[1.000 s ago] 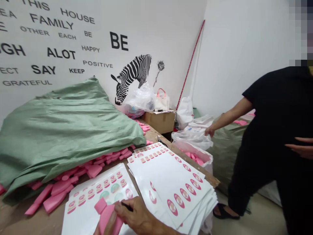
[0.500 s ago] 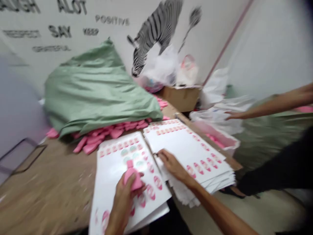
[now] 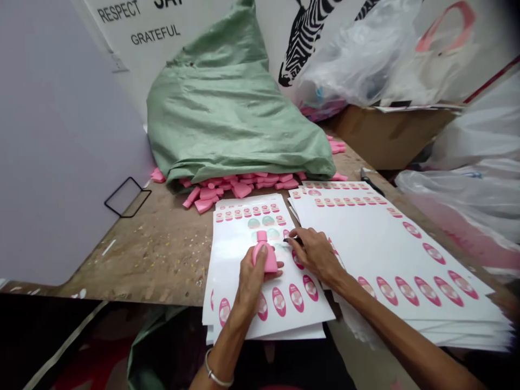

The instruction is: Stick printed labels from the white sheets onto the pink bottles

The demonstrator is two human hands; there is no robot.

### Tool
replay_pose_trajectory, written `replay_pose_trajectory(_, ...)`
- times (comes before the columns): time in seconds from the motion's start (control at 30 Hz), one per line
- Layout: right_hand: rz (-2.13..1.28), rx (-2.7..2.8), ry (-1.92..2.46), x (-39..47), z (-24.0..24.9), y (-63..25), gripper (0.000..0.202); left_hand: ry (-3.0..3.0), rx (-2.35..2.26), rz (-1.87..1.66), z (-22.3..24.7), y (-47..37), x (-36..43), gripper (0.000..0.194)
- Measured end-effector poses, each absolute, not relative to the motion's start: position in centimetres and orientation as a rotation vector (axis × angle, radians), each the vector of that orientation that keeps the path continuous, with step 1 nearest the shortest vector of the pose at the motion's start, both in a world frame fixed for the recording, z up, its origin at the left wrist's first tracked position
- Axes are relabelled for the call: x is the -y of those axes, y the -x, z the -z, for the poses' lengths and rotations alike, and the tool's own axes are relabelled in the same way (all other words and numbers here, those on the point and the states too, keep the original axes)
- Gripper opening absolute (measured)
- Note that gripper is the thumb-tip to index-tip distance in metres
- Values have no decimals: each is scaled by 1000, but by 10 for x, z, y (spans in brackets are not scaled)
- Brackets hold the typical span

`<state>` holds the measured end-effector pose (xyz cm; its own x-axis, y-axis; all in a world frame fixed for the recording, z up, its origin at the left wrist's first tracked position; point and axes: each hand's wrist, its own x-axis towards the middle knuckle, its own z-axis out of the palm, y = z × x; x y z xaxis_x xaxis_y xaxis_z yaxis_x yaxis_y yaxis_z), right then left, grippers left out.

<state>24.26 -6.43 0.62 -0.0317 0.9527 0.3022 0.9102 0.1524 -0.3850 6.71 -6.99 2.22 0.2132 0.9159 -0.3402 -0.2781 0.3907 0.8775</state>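
My left hand [image 3: 252,273] is closed round a small pink plastic bottle [image 3: 266,259] with a square pink cap, held upright over a sticker sheet [image 3: 231,260]. That sheet carries oval pink stickers, small label stickers and pale green round ones. My right hand [image 3: 319,253] is just right of the bottle, fingers pinched on a small dark pointed tool [image 3: 287,240]; its exact kind is too small to tell. The tool's tip is over the sheet, near the round stickers. A second stack of sticker sheets [image 3: 365,244] lies to the right, partly under my right forearm.
A big green sack [image 3: 235,114] stands at the back, with a heap of pink bottles [image 3: 241,188] spilling from under it. A black wire frame [image 3: 128,197] is at left. Scissors [image 3: 371,181], a cardboard box [image 3: 390,132] and plastic bags [image 3: 479,184] are at right.
The view has swung left and closer. My right hand has moved from the gap between the stacks to the left sheet, beside the bottle. The other person's arm has left the view.
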Motion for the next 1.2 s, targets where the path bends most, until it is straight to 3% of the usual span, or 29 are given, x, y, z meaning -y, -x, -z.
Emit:
replay_pose_trajectory(0.17, -17, 2065, 1739, 59, 8, -244, 15, -820, -1031, -913, -11, -77, 61, 47)
replay_pose_trajectory(0.67, -421, 1930, 1592, 53, 8, -253, 14, -890, -986, -871, -12, -74, 61, 43)
replay_pose_trajectory(0.93, -107, 2087, 1669, 52, 11, -249, 16, -892, -984, -869, -9, -73, 62, 42)
replay_pose_trajectory(1.2, -755, 1557, 1648, 56, -9, -252, 31, -819, -947, -894, -5, -70, 60, 41)
